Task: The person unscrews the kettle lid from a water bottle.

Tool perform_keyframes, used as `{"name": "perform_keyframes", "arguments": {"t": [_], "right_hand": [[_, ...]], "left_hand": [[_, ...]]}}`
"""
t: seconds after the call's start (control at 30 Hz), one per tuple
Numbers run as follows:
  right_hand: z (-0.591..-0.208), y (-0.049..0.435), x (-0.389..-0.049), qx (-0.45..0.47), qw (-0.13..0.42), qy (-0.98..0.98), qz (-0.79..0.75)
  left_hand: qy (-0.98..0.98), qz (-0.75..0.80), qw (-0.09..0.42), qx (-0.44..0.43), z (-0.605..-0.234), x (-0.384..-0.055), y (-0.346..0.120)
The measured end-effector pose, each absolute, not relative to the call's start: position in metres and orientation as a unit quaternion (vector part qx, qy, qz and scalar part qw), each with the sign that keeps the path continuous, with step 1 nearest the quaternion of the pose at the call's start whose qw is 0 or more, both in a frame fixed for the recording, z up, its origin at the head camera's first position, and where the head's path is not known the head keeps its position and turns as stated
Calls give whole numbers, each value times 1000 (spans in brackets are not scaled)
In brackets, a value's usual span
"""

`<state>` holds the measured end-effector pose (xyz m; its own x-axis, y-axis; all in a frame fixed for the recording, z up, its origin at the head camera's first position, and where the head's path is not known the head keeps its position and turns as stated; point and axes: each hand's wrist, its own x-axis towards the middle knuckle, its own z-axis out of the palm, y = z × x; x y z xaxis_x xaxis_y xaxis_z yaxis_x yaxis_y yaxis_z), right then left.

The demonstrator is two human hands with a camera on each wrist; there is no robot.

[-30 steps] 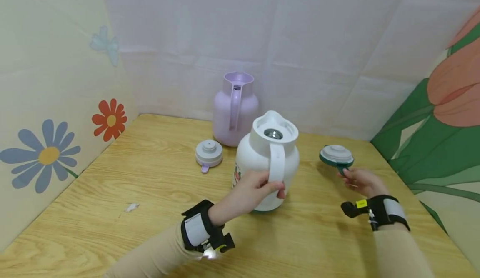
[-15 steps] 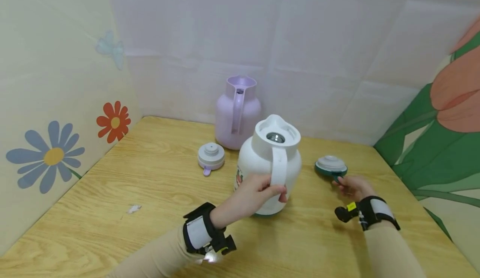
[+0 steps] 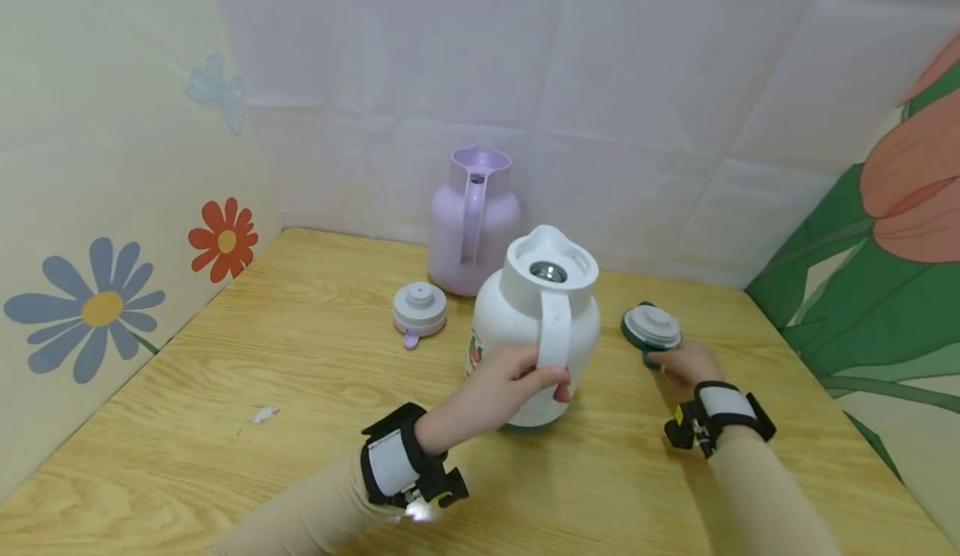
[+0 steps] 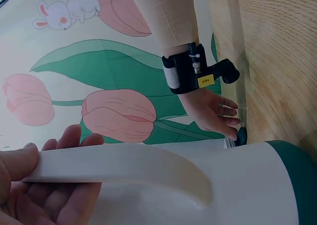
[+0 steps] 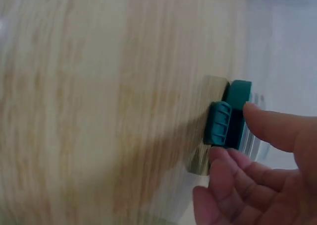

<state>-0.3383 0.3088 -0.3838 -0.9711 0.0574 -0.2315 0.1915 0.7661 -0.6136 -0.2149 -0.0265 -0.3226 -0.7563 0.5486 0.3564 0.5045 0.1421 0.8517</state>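
In the head view a white vacuum jug (image 3: 491, 314) stands upright with its top uncovered, the metal-lined mouth showing. My left hand (image 3: 491, 385) grips its handle (image 4: 114, 163), thumb on one side and fingers on the other. Off to the right, my right hand (image 3: 690, 362) pinches the edge of a jug lid (image 3: 652, 324) by its green tab, grey inner side facing up. In the right wrist view the thumb lies on the lid's green rim (image 5: 239, 93), with the fingertips by the ribbed tab (image 5: 218, 123). The lid is low over the table.
Behind the white jug stands a lilac vacuum jug (image 3: 457, 222), also uncovered. A grey and lilac lid (image 3: 419, 309) lies upside down left of the white jug. A white scrap (image 3: 264, 414) is on the wooden table (image 3: 330, 373). Printed cloth walls border the back and sides.
My right hand has brought the green lid left and down toward the table, turning at the wrist. The left hand keeps its grip on the white jug, which stays in place.
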Motion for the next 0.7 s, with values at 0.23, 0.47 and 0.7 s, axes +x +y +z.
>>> {"name": "perform_keyframes", "arguments": {"t": [0.23, 0.47, 0.7], "right_hand": [[-389, 295, -352, 78, 109, 977, -165], [-399, 302, -364, 102, 136, 974, -150], [-391, 303, -354, 96, 145, 970, -168]], "left_hand": [[754, 559, 24, 344, -323, -216, -27], [753, 558, 27, 347, -324, -216, -26], [753, 561, 21, 344, -323, -214, -27]]}}
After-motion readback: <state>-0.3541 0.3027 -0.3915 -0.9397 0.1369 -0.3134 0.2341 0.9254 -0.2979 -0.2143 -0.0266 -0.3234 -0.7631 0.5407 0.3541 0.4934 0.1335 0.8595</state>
